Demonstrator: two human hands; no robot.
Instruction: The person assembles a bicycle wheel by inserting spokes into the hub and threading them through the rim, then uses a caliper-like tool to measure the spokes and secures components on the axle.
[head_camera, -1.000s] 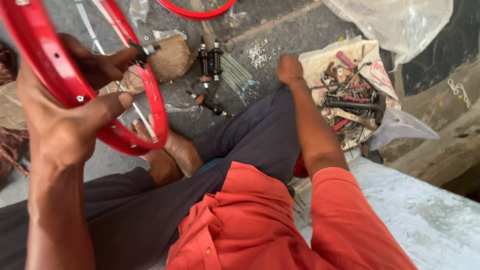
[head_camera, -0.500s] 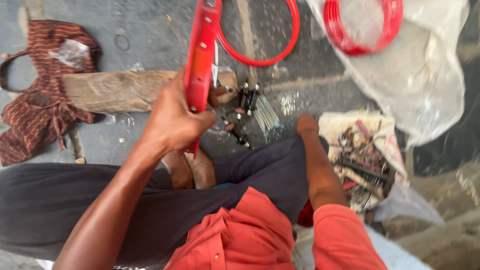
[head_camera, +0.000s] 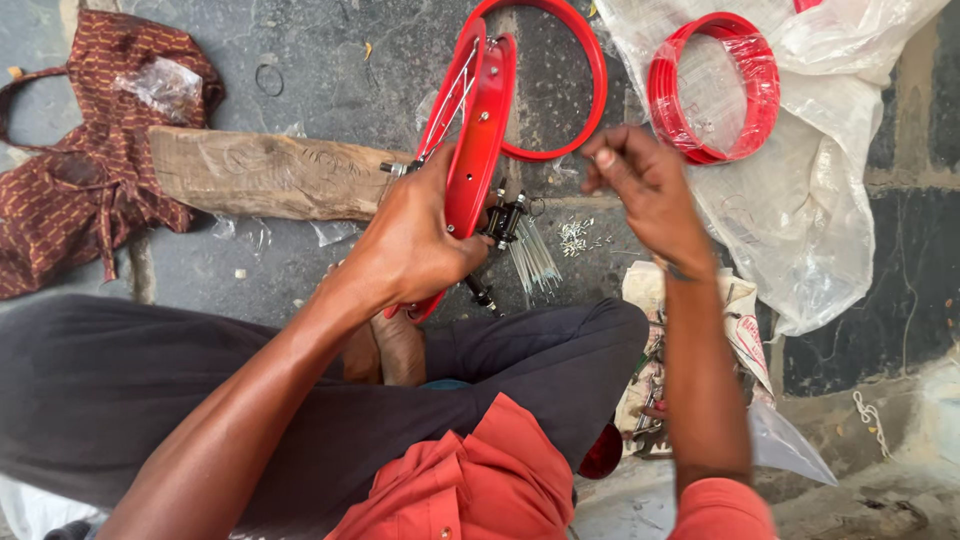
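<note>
- Head view: your left hand (head_camera: 415, 245) grips the red wheel rim (head_camera: 478, 150) edge-on, upright over your lap, spokes already fanning from its hub.
- Your right hand (head_camera: 645, 190), just right of the rim, pinches something too small to make out.
- Loose spokes (head_camera: 535, 262) lie below the rim.
- Looks like lacing; next, that pinch must meet the rim squarely.

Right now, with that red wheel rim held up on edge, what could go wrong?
The left hand alone grips the red rim, which stands on edge, so it might tip or twist. The right hand pinches something too small to identify; dropped, it could vanish among the loose spokes and small metal bits on the ground.
</note>
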